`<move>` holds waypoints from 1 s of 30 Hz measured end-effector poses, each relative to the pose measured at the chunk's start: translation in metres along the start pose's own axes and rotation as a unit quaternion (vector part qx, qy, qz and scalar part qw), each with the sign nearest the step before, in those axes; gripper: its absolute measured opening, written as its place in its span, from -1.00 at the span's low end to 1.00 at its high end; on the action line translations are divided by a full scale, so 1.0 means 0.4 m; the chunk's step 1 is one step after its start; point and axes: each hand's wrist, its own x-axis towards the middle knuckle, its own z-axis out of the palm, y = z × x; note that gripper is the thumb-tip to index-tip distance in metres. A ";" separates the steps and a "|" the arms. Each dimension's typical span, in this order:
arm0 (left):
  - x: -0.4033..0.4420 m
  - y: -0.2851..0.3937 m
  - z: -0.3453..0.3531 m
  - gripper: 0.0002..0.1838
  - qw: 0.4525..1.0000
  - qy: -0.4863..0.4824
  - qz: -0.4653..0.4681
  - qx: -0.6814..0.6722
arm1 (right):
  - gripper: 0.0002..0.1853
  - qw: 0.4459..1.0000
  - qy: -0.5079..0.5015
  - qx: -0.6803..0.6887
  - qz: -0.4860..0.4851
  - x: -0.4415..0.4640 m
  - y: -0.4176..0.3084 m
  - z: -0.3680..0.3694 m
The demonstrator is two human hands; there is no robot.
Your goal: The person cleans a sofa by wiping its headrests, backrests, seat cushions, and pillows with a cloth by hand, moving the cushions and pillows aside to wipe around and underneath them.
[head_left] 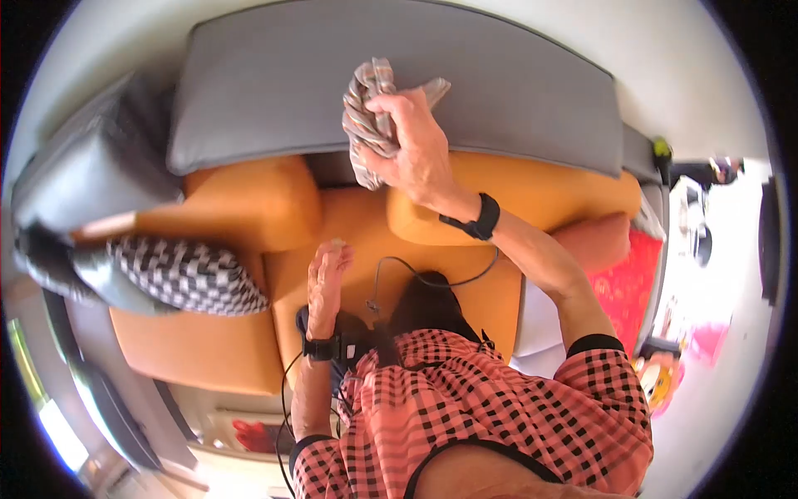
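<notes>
A crumpled, striped grey-brown cloth (366,112) is bunched in my right hand (416,154), in front of the grey padded backrest (515,91) of the sofa. The fingers are wrapped round the cloth, and a loose end sticks out to the right. My left hand (330,270) is raised over the orange seat (291,279), palm turned inward and fingers extended, holding nothing. Both wrists wear black bands. Whether the cloth touches the backrest cannot be told.
Orange cushions (515,195) line the backrest. A black-and-white checkered pillow (191,274) lies at the left, a red cushion (629,279) at the right. A dark cable (416,274) loops near my legs. Pink items (706,341) stand at the far right.
</notes>
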 end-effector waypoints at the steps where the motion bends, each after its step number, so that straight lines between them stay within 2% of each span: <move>1: -0.012 0.014 -0.024 -0.64 0.999 0.022 0.020 -0.012 | -0.46 1.000 -0.012 -0.011 -0.020 0.027 -0.031 0.054; 3: -0.033 0.048 -0.070 -0.66 0.996 0.066 0.062 -0.014 | -0.48 0.997 -0.021 -0.042 -0.062 0.081 -0.089 0.156; 6: -0.072 0.115 -0.141 -0.70 0.982 0.138 0.110 0.069 | -0.50 0.994 -0.033 -0.059 -0.089 0.162 -0.166 0.302; 9: -0.093 0.143 -0.198 -0.78 0.930 0.217 0.242 0.171 | -0.51 0.990 -0.125 -0.021 -0.066 0.264 -0.218 0.370; 10: -0.088 0.158 -0.226 -0.80 0.907 0.246 0.274 0.203 | -0.58 0.991 -0.082 -0.009 -0.101 0.302 -0.240 0.392; 11: -0.083 0.177 -0.265 -0.76 0.854 0.299 0.291 0.310 | -0.65 0.990 -0.038 0.005 -0.134 0.341 -0.265 0.412; 12: -0.072 0.190 -0.299 -0.66 0.753 0.368 0.394 0.376 | -0.72 0.986 0.006 0.018 -0.165 0.368 -0.285 0.428; 14: -0.075 0.289 -0.372 -0.51 0.667 0.448 0.379 0.459 | -0.60 0.979 -0.024 -0.070 -0.187 0.397 -0.300 0.439; 16: -0.041 0.338 -0.476 -0.36 0.614 0.525 0.332 0.487 | -0.54 0.972 -0.041 -0.130 -0.194 0.387 -0.297 0.470; 17: -0.011 0.340 -0.538 -0.17 0.621 0.556 0.269 0.483 | -0.53 0.970 -0.044 -0.146 -0.189 0.365 -0.273 0.494; 20: 0.063 0.363 -0.615 0.02 0.678 0.582 0.074 0.443 | -0.48 0.972 -0.064 -0.154 -0.166 0.348 -0.248 0.515; 21: 0.087 0.332 -0.651 0.14 0.660 0.565 0.103 0.484 | -0.48 0.973 -0.072 -0.152 -0.157 0.350 -0.254 0.508; 22: 0.105 0.325 -0.649 0.15 0.640 0.563 0.081 0.517 | -0.48 0.974 -0.077 -0.151 -0.150 0.356 -0.262 0.501; 24: 0.114 0.324 -0.650 0.14 0.679 0.549 0.068 0.483 | -0.46 0.975 -0.046 -0.141 -0.168 0.350 -0.263 0.500; 25: 0.125 0.303 -0.683 0.11 0.662 0.548 0.098 0.502 | -0.46 0.975 -0.028 -0.133 -0.176 0.348 -0.254 0.506; 28: 0.142 0.253 -0.784 0.05 0.656 0.528 0.141 0.521 | -0.42 0.976 -0.010 -0.124 -0.179 0.351 -0.231 0.524; 30: 0.142 0.241 -0.832 0.03 0.690 0.503 0.157 0.497 | -0.42 0.978 -0.031 -0.117 -0.171 0.354 -0.223 0.533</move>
